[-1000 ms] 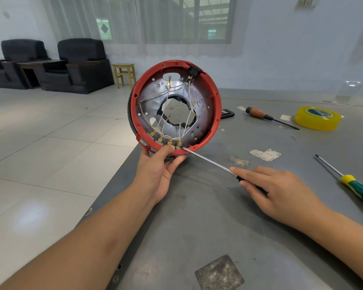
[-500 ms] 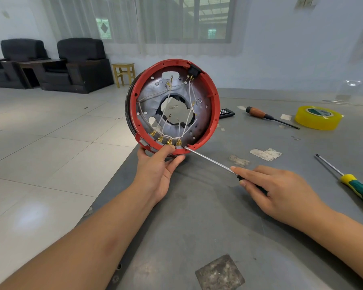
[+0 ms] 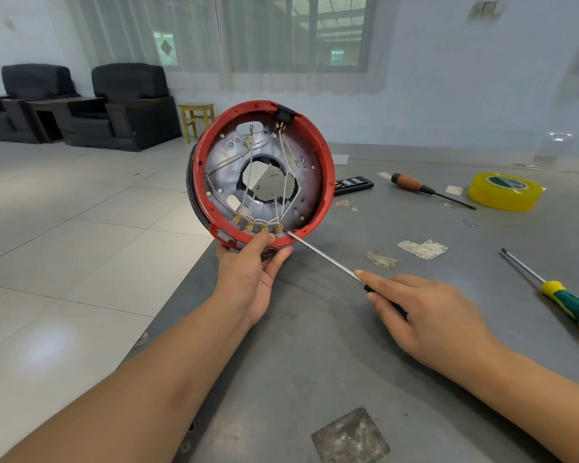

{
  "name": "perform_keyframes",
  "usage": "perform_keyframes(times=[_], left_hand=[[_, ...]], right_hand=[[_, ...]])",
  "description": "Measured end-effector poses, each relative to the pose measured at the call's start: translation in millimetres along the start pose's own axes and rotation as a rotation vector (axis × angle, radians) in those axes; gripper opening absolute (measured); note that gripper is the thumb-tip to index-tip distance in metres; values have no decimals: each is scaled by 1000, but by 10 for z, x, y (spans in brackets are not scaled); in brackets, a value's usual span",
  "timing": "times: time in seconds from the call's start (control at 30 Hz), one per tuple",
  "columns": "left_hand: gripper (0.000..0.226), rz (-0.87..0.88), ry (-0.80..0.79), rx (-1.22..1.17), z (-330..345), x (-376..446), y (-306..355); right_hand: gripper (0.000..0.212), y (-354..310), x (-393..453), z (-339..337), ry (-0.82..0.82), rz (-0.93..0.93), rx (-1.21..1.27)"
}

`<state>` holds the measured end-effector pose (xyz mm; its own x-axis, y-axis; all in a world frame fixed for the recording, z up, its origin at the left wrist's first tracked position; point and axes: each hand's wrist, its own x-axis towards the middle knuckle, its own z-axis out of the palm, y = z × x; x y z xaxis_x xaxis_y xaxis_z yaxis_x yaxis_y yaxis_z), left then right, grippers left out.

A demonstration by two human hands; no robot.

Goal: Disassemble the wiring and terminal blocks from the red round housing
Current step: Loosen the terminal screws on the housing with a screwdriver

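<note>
Red round plastic housing (image 3: 264,175) is held upright at grey table's (image 3: 331,345) left edge, gripped by left hand (image 3: 251,279). Thin steel-shaft screwdriver (image 3: 321,253), pinched by right hand (image 3: 428,322), touches brass terminals (image 3: 258,226).

Bare table (image 3: 315,345) between forearms; 2 screwdrivers (image 3: 428,189) (image 3: 562,292), tape roll (image 3: 503,192) crowd right.

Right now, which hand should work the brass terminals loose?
Right hand: it grips the screwdriver, tip at the rightmost brass terminal. Left hand holds the red housing upright.
</note>
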<state>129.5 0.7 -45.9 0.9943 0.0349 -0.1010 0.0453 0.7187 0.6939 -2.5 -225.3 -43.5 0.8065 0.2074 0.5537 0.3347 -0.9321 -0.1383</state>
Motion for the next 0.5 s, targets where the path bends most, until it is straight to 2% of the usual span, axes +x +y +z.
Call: perform_keyframes(times=[0.23,0.5], left_hand=[[64,-19,-16,2,-12,-20,-1],[65,-43,-8,-31,-19,-12,21]], right_hand=[[41,4,34,36,-45,89,116],[41,8,22,5,-52,95,148]])
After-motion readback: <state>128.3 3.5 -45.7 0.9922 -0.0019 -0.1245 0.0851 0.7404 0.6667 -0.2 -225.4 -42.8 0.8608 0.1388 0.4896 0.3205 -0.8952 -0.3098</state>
